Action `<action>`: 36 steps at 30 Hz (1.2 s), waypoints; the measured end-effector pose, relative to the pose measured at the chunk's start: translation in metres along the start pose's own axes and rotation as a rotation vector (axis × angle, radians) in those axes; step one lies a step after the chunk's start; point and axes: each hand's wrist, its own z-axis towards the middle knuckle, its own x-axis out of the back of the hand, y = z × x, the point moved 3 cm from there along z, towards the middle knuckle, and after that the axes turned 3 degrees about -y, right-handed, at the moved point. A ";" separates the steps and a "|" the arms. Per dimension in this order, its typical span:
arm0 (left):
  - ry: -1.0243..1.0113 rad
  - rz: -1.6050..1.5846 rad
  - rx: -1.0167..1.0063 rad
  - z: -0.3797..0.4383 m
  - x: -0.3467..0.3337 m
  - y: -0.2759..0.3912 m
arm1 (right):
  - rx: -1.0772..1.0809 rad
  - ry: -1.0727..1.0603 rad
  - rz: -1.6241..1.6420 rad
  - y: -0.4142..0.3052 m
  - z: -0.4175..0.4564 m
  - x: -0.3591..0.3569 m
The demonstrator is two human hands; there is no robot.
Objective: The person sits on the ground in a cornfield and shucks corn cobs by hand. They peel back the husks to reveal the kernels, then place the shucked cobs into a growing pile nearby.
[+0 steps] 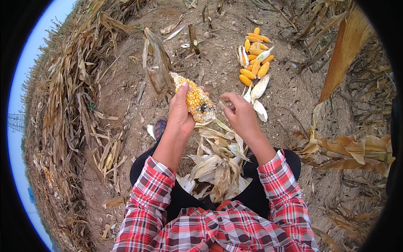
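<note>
My left hand [183, 110] grips a misshapen ear of corn [196, 102] with patchy yellow kernels, pale gaps and a dark spot near its lower end. The thumb lies over the kernels. Just right of the ear, my right hand [237, 111] is held in the air with curled fingers; its thumb and index finger are near each other, and whether something small is between them cannot be told. Below both hands, between my legs, lies a heap of pale dry corn husks [217, 163]. Beyond my right hand, several husked yellow ears [256, 64] lie on the soil.
Loose white husks [260, 86] lie at the near end of the ears. Cut stalk stubs [193, 39] stand up from the soil ahead. Dry corn plants [69, 104] line the left side, and a brown leaf [341, 56] and dry stalks [355, 151] reach in from the right.
</note>
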 end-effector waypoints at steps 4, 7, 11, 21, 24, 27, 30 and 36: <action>-0.039 -0.019 -0.011 0.005 0.007 0.000 | -0.315 -0.290 0.547 -0.010 -0.002 -0.002; 0.000 0.027 -0.027 0.009 0.016 -0.002 | -0.377 -0.315 0.701 -0.010 -0.006 -0.014; 0.074 0.035 -0.068 0.009 0.017 -0.004 | -0.398 -0.321 0.656 -0.008 -0.007 -0.019; 0.121 -0.072 0.003 0.013 0.018 -0.003 | -0.004 -0.103 -0.117 -0.004 -0.002 -0.006; 0.132 -0.110 0.032 0.012 0.020 -0.003 | 0.034 -0.066 0.147 -0.010 -0.001 -0.001; 0.155 -0.138 0.022 0.017 0.024 -0.004 | 0.092 -0.183 0.202 -0.037 -0.009 0.007; 0.203 -0.138 0.015 0.015 0.023 -0.009 | 0.210 -0.095 0.094 -0.039 -0.013 -0.003; 0.288 -0.097 0.097 0.018 0.034 -0.021 | 0.234 -0.057 0.058 -0.034 -0.014 -0.009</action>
